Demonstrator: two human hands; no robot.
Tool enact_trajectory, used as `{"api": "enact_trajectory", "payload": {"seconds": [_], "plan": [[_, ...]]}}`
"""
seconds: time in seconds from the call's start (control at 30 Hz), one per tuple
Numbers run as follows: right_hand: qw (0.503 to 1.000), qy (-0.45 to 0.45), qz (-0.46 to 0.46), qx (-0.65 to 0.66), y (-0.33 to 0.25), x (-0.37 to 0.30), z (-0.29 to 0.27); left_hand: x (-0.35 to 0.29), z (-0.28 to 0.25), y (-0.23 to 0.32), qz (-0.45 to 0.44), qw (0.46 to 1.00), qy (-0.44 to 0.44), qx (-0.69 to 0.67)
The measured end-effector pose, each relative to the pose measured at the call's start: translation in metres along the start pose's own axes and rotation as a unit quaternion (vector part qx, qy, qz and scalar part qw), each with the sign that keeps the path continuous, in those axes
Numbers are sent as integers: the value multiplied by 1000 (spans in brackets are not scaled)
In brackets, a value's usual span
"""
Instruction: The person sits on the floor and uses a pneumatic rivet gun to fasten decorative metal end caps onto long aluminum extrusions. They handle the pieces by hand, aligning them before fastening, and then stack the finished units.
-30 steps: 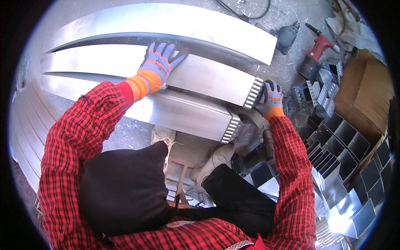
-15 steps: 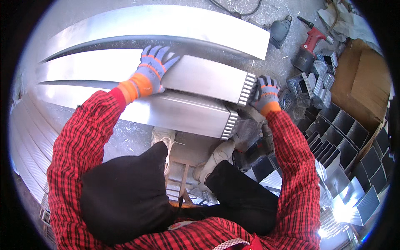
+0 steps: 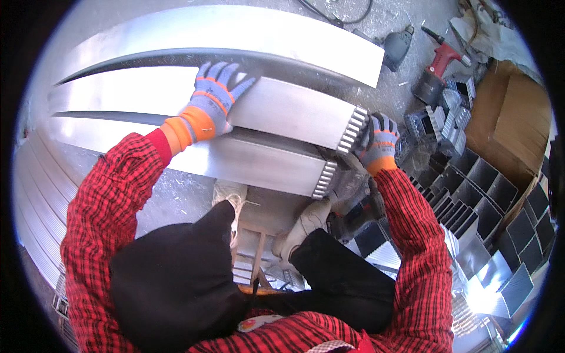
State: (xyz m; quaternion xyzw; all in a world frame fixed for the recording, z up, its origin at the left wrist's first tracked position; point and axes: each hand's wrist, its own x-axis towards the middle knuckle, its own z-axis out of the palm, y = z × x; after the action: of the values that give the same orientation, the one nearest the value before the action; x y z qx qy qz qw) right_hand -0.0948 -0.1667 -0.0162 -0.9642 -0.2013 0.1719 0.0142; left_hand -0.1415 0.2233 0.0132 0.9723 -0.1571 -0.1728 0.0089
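Three long silver metal profiles lie side by side across the floor. On top of the middle profile [image 3: 288, 109] rests my left hand [image 3: 215, 97], in a grey-and-orange glove, fingers spread and thumb near the closer edge. At that profile's right end sits a toothed end piece [image 3: 353, 129]. My right hand [image 3: 379, 141], gloved alike, is closed against this end piece with bent fingers; its palm side is hidden. The near profile [image 3: 265, 162] has a similar toothed end piece [image 3: 325, 179]. The far profile [image 3: 265, 35] shows a plain end.
A corded drill [image 3: 397, 47] and a red-and-black rivet gun [image 3: 438, 65] lie at the far right. Small metal fittings [image 3: 450, 117], a cardboard box [image 3: 500, 117] and stacked square metal tubes [image 3: 471, 194] crowd the right. Ribbed strips [image 3: 44, 194] lie left. My shoes [image 3: 303, 226] stand close to the near profile.
My right hand and the middle profile's toothed end have shifted slightly right and nearer. The left hand keeps its place on the profile. The whole view has tilted a little.
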Motion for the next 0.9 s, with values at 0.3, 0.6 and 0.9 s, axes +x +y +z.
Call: {"api": "enact_trajectory", "payload": {"seconds": [0.3, 0.6, 0.9], "plan": [[996, 66, -52, -26, 15, 3, 16, 0, 20, 4, -5, 997, 80, 17], [662, -70, 300, 684, 53, -11, 14, -19, 8, 2, 47, 996, 69, -37], [666, -41, 290, 686, 45, -14, 21, 40, -17, -47, 57, 989, -125, -62]]}}
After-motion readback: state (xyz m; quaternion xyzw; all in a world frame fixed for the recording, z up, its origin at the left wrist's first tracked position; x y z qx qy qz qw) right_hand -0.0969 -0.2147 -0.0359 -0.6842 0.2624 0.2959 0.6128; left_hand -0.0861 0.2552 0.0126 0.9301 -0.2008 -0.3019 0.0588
